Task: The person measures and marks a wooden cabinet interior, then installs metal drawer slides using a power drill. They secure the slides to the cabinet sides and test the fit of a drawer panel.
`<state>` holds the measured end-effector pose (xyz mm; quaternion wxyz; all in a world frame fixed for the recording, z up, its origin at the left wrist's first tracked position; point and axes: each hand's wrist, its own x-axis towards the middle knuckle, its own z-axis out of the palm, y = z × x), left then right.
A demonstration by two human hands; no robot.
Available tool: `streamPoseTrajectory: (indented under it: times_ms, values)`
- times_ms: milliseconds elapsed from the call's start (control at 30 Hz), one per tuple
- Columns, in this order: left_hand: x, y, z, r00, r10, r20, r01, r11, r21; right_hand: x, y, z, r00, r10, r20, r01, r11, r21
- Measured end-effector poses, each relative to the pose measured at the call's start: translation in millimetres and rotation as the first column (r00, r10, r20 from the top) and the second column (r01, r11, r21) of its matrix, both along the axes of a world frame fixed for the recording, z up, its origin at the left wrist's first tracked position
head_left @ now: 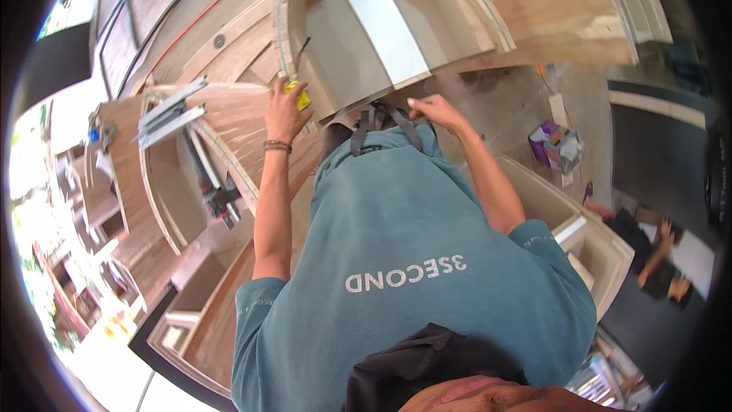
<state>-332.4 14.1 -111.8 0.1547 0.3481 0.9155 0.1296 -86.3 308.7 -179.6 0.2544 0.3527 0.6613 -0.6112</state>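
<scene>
My left hand (pixel 284 112), with a beaded band on its wrist, grips a yellow tape measure (pixel 302 96) against the curved wooden edge (pixel 284 23) of a large plywood cabinet piece. My right hand (pixel 431 109) is off to the right with its fingers curled together. It rests at the lower edge of the pale inner panel (pixel 358 53), next to grey straps (pixel 379 119) at my waist. I cannot make out anything in that hand. My teal shirt (pixel 404 259) fills the lower middle of the view.
Metal rails (pixel 172 113) and a dark clamp (pixel 219 200) lie on curved wooden frames at the left. A purple-and-white box (pixel 557 145) sits on the floor at the right. Another person (pixel 648 248) is low on the floor at the far right, beside a pale cabinet box (pixel 587 236).
</scene>
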Motion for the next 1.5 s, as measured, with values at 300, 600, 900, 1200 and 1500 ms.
streamPoseTrajectory:
  times_ms: [300, 600, 900, 1200, 1500]
  values:
    - [52, 27, 68, 0.945, -0.103, 0.310, -0.070, 0.863, 0.500, -46, -87, 113, 0.803, -0.262, -0.535, 0.206, 0.965, -0.163]
    - [98, 42, 41, 0.643, -0.275, 0.715, 0.024, 0.940, 0.339, -10, -119, 127, 0.839, -0.509, -0.192, 0.431, 0.837, -0.337]
    - [105, 22, 12, 0.665, -0.532, 0.524, 0.508, 0.837, 0.206, 48, -88, 103, 0.853, -0.513, -0.097, 0.436, 0.803, -0.405]
    - [112, -9, -38, 0.103, -0.227, 0.969, -0.244, 0.938, 0.245, -1, 23, 92, 0.713, -0.613, -0.342, 0.560, 0.790, -0.249]
    - [131, -97, -63, 0.362, 0.147, 0.920, -0.278, 0.960, -0.044, -29, 26, -81, 0.606, -0.782, -0.147, 0.781, 0.550, 0.296]
